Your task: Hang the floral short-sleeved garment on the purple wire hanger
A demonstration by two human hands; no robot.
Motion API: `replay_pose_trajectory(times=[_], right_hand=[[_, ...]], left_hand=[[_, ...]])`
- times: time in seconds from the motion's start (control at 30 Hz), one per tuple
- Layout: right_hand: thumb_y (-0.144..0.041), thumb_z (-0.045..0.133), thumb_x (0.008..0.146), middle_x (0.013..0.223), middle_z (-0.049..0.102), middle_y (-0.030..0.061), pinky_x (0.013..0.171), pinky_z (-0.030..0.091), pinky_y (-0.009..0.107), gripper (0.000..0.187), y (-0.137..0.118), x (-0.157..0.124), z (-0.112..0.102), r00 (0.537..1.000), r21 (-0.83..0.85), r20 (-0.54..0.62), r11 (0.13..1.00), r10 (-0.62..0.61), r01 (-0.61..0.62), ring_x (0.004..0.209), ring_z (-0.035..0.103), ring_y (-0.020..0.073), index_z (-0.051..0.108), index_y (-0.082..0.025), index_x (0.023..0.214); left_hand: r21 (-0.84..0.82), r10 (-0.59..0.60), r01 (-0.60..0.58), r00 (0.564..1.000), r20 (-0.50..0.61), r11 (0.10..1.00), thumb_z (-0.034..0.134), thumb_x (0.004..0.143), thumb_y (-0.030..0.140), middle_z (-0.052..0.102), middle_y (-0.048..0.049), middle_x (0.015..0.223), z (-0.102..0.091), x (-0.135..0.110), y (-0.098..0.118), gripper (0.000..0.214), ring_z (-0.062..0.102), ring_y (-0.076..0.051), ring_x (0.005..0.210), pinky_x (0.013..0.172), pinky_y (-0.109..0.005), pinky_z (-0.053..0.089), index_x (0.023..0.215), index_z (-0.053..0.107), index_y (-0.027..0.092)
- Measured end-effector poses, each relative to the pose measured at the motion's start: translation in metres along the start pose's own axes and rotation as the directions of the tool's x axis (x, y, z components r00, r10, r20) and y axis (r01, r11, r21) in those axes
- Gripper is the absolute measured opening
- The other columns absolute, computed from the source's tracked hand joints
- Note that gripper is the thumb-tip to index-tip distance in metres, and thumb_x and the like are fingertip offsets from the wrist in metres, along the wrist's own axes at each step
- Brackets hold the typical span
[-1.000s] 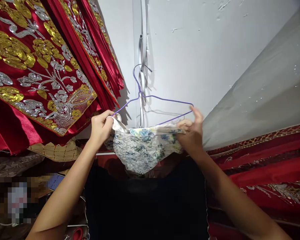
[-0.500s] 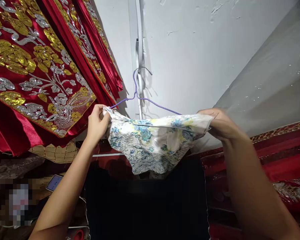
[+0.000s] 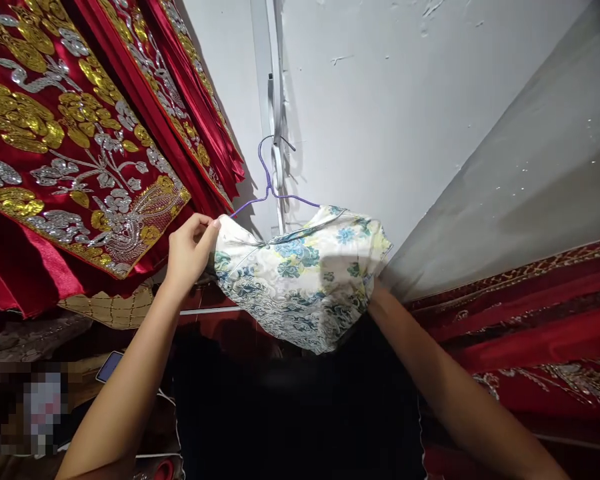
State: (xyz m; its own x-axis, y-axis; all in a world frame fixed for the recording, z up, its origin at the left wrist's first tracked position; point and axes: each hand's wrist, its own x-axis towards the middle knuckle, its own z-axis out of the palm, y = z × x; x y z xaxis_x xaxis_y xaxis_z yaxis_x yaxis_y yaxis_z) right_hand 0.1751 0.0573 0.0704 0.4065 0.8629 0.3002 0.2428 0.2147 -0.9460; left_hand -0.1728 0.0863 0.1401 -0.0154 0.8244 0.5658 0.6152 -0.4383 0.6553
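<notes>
A white blouse (image 3: pixel 300 280) with blue, green and yellow flower print hangs on a purple wire hanger (image 3: pixel 303 199). The hanger's hook rests on a white metal rack (image 3: pixel 276 107) against the wall. My left hand (image 3: pixel 193 248) pinches the blouse's left shoulder between thumb and fingers, by the hanger's left end. On the other side my right hand goes in behind or under the fabric near the right sleeve, so only its wrist (image 3: pixel 380 303) and forearm show. The fingers there are hidden.
Red satin garments (image 3: pixel 115 160) with gold and silver sequins hang at upper left. More red embroidered cloth (image 3: pixel 530 327) lies along the right, below a translucent sheet (image 3: pixel 540 167). A phone (image 3: pixel 109 367) sits at lower left.
My right hand has moved from the blouse's right shoulder edge down and inward behind the cloth. The right shoulder now sits higher on the hanger. My left hand keeps its pinch.
</notes>
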Motion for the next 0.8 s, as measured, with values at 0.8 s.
replay_pose_trajectory(times=[0.8], right_hand=[[-0.043,0.063,0.093,0.156,0.042,0.012,0.101,0.053,0.042,0.065,-0.06,-0.036,0.033,0.504,0.103,0.855,0.993,-0.121,0.064,0.12,0.062,0.0243,0.042,-0.029,0.152]], left_hand=[[-0.565,0.013,-0.092,0.99,-0.143,0.82,0.036,0.095,0.072,0.05,-0.0023,0.061,0.051,-0.033,0.028,0.065,0.049,-0.015,0.06,0.063,-0.028,0.041,0.06,0.053,0.019]])
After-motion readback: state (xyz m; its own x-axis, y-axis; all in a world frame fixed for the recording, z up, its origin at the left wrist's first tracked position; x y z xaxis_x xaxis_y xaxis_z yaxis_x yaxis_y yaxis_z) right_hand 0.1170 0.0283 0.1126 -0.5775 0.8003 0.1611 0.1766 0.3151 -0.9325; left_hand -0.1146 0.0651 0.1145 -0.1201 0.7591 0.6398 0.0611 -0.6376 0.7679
